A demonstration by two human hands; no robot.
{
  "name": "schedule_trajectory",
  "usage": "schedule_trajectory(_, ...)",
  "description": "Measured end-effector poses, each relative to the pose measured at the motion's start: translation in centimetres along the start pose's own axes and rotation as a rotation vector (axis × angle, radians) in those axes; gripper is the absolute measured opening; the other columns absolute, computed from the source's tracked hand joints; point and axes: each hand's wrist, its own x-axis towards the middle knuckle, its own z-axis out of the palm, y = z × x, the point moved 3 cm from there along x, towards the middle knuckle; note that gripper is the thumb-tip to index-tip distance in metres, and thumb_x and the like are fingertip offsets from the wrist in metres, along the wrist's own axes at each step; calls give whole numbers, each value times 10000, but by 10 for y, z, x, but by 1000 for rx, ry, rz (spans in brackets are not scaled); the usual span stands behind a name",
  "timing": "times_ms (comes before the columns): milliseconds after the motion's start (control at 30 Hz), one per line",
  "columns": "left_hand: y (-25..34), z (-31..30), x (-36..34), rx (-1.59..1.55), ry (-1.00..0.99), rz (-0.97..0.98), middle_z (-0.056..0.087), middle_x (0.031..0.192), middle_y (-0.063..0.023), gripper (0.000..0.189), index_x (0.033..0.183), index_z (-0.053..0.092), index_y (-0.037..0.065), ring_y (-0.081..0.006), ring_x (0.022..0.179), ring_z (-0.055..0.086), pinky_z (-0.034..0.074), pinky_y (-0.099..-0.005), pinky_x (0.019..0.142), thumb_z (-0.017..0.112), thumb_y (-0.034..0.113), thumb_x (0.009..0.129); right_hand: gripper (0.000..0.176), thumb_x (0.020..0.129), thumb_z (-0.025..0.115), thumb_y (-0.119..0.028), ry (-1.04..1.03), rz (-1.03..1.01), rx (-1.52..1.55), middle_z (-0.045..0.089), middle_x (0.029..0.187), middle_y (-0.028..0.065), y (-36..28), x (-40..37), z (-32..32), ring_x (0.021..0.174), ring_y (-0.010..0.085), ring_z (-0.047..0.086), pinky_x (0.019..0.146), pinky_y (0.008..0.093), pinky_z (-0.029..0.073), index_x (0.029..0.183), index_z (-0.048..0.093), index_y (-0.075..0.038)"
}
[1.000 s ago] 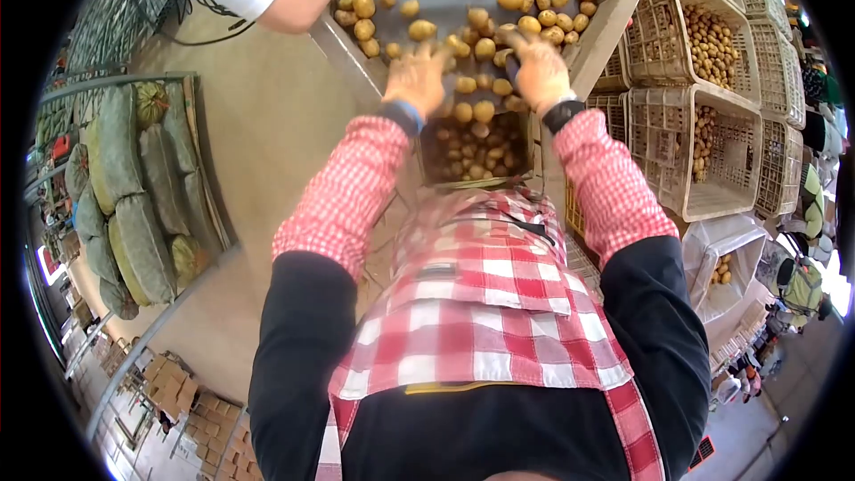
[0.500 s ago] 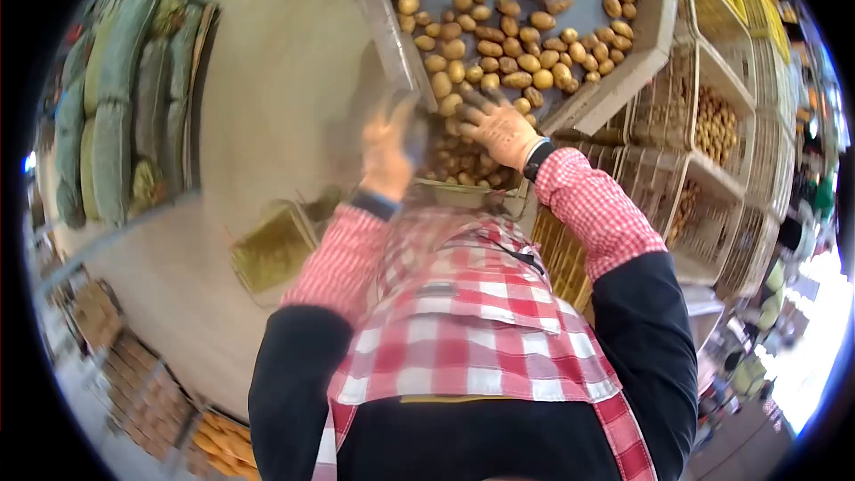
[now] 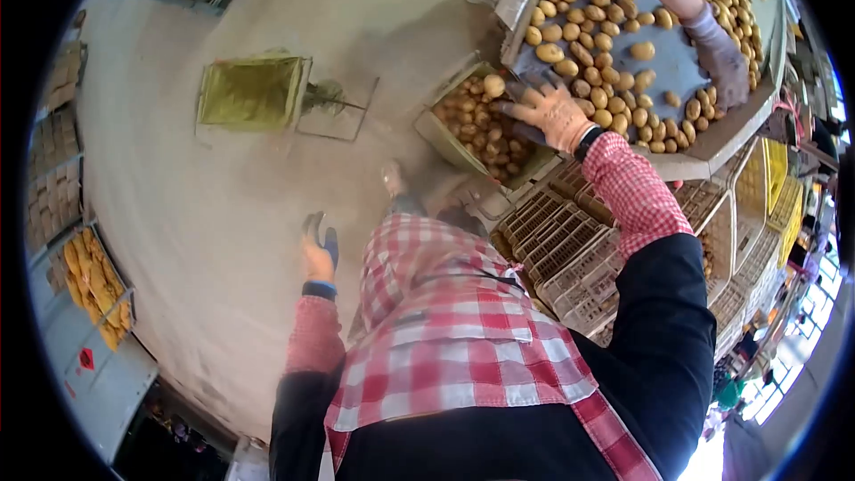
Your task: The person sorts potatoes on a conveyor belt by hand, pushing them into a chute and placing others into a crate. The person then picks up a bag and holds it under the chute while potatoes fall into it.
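My right hand (image 3: 554,114), in an orange glove with grey fingers, reaches over the lower corner of a grey-blue sorting table (image 3: 663,62). Its fingers are spread, right beside loose potatoes (image 3: 608,80). Under that corner stands a bin (image 3: 452,144) filled with potatoes (image 3: 481,132), and one pale potato (image 3: 494,85) lies at its top edge next to my fingertips. Away to the left, my left hand (image 3: 319,251) hangs over the floor, thumb and fingers apart, holding nothing. Its glove looks orange with blue and grey parts.
Across the table, another person's grey-gloved hand (image 3: 720,58) rests among potatoes. Stacked plastic crates (image 3: 579,254) stand close on my right. On the floor lie a yellow-green crate (image 3: 251,93) and a thin metal frame (image 3: 361,111). Orange sacks (image 3: 93,285) are piled far left.
The view has turned, bringing the table to the upper right. My left hand has swung from the table corner out over the floor. My right hand stays at the corner, by the bin.
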Motion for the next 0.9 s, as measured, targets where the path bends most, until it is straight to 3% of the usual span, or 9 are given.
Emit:
schedule_trajectory(67,12,-3,23,-51,17,-31,578,1418,-217,409,1338,648,75,-398,1319,554,455,-441,1111,683,92,932,519,873,676,-285,167,-84,39,539,1466,68,-5,12,-18,1346,309,510,1144,551,364,1385,590,-281)
schedule_trajectory(200,-4,-6,101,25,51,77,541,1455,-236,513,1417,583,86,-419,1334,529,448,-469,1115,698,186,927,529,853,660,-154,359,478,99,545,1467,91,32,13,-31,1397,329,467,1151,540,350,1373,611,-240)
schedule_trajectory(267,-9,-5,147,105,64,85,535,1459,-242,575,1455,545,84,-428,1340,520,441,-480,1121,706,235,924,606,842,673,-154,-165,423,-167,404,1599,88,40,9,-11,1441,320,417,1142,621,338,1427,573,-277)
schedule_trajectory(367,11,-8,206,359,32,88,528,1468,-263,756,1536,432,79,-436,1353,508,434,-487,1125,728,359,898,864,783,762,-251,-403,294,-231,260,1685,61,35,-3,7,1562,312,223,1228,630,243,1549,373,-344)
schedule_trajectory(433,22,-1,229,366,-281,-36,560,1437,-261,800,1537,395,66,-427,1354,514,459,-465,1085,741,409,902,922,737,806,-318,-337,275,-263,256,1685,63,41,-7,18,1575,304,191,1236,618,231,1545,363,-347)
schedule_trajectory(567,-8,33,265,328,-223,-173,565,1417,-307,719,1509,441,60,-457,1319,545,449,-491,1098,686,417,935,944,680,843,-343,-237,275,-284,294,1663,63,40,-7,25,1565,289,219,1234,589,241,1513,398,-347)
schedule_trajectory(667,-58,52,284,261,-205,-168,563,1412,-317,601,1514,448,89,-457,1314,549,450,-516,1092,586,366,999,902,662,849,-351,-513,304,-222,376,1621,61,25,7,-19,1547,283,267,1244,575,212,1473,454,-341)
schedule_trajectory(767,-62,51,262,188,-144,-121,613,1324,-326,564,1498,471,86,-502,1239,577,487,-542,1022,557,368,1017,637,708,754,-276,-190,224,-145,464,1564,72,38,-10,15,1517,313,331,1216,628,224,1331,624,-303)
schedule_trajectory(900,-51,33,216,205,-204,-279,617,1345,-300,549,1481,494,75,-479,1260,574,460,-531,1054,516,388,1029,821,703,778,-295,-264,234,-217,382,1619,23,38,-8,13,1530,298,292,1227,598,217,1464,473,-339)
